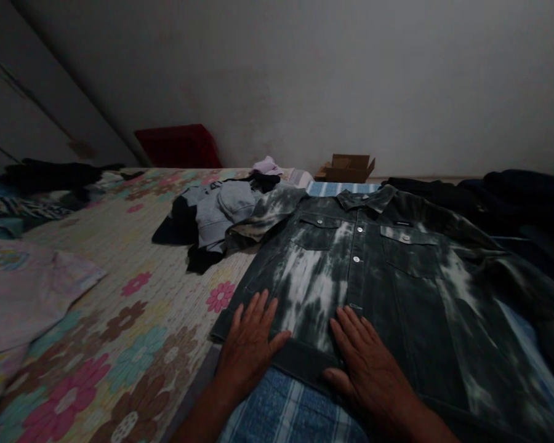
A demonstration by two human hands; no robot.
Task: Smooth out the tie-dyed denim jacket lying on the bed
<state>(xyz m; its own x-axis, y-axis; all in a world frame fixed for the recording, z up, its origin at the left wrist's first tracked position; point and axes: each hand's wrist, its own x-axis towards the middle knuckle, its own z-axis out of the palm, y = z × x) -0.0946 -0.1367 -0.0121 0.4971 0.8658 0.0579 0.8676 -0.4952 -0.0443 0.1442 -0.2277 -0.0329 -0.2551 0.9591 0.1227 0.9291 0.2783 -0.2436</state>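
A dark grey jacket with white tie-dye streaks, a collar, chest pockets and front buttons lies spread out, front side up. My left hand rests flat on its lower left corner, fingers stretched out and thumb apart. Farther right, my right hand presses flat near the bottom of the button placket, its fingers extended. Neither hand holds anything. Beneath the jacket's hem, a blue striped cloth shows. The jacket's left-side sleeve reaches toward a pile of grey and black clothes.
A floral bedspread stretches across the left. Pink clothing lies at the left edge, with dark clothes behind. A red box-like object and an open cardboard box stand by the wall. Dark folded clothes are piled right.
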